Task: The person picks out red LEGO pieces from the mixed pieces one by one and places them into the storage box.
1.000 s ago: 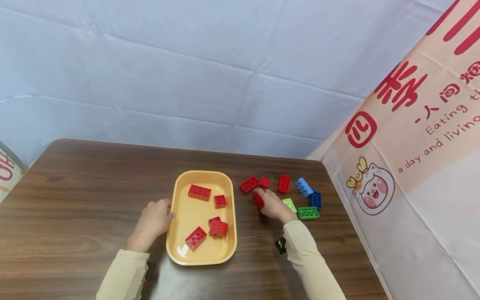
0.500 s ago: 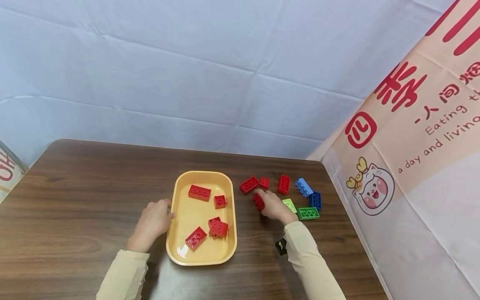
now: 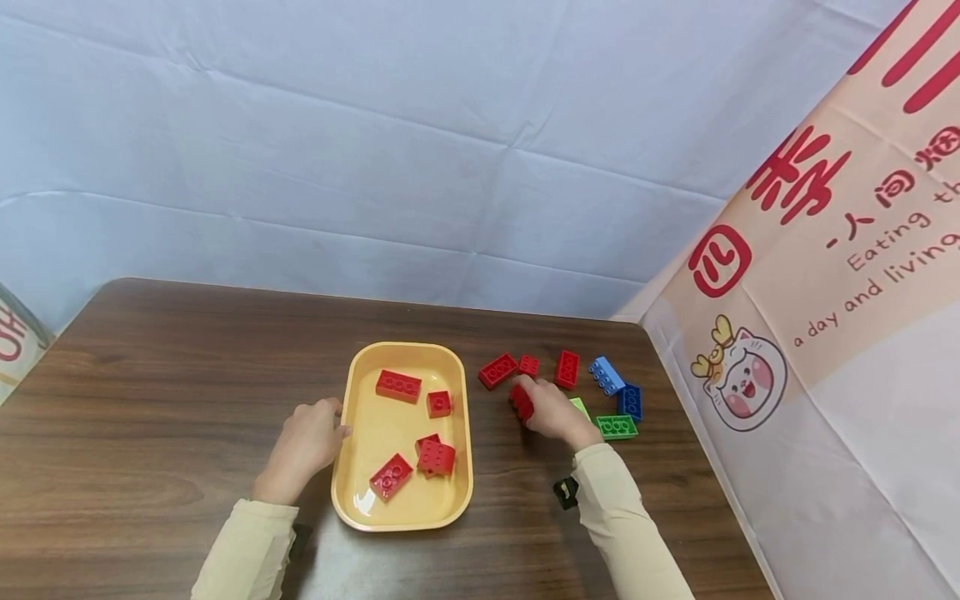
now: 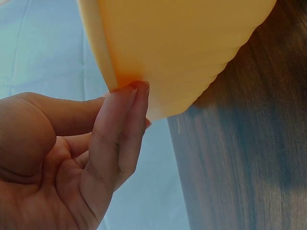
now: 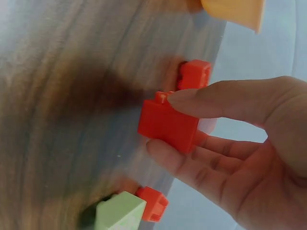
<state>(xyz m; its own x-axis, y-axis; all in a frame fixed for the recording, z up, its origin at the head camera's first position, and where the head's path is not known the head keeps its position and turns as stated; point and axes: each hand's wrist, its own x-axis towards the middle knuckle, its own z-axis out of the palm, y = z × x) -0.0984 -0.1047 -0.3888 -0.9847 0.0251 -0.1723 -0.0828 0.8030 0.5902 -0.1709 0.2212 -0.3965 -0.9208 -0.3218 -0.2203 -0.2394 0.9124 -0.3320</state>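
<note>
In the head view the left hand (image 3: 303, 446) is at the left rim of a yellow tray (image 3: 339, 492); the left wrist view shows its thumb and fingers pinching the tray's edge (image 4: 108, 62). Right of the tray, the right hand (image 3: 555, 411) holds a red brick (image 3: 521, 402). In the right wrist view, that hand (image 5: 235, 139) pinches the brick (image 5: 168, 125) between thumb and fingers, studs toward the table. Inside the tray lie several red bricks, among them a long one (image 3: 398, 386), a small one (image 3: 438, 404) and one resting on another (image 3: 437, 457).
Beyond the right hand lie three red bricks (image 3: 498, 371) (image 3: 528, 365) (image 3: 567, 369). A light blue brick (image 3: 607, 376), dark blue brick (image 3: 631, 402), green brick (image 3: 617, 427) and partly hidden lime brick (image 3: 580, 408) lie to its right. White cloth (image 3: 375, 167) hangs behind the table.
The right hand and the red brick in it have shifted slightly to the right, covering more of the lime brick. The left hand stays at the tray's rim.
</note>
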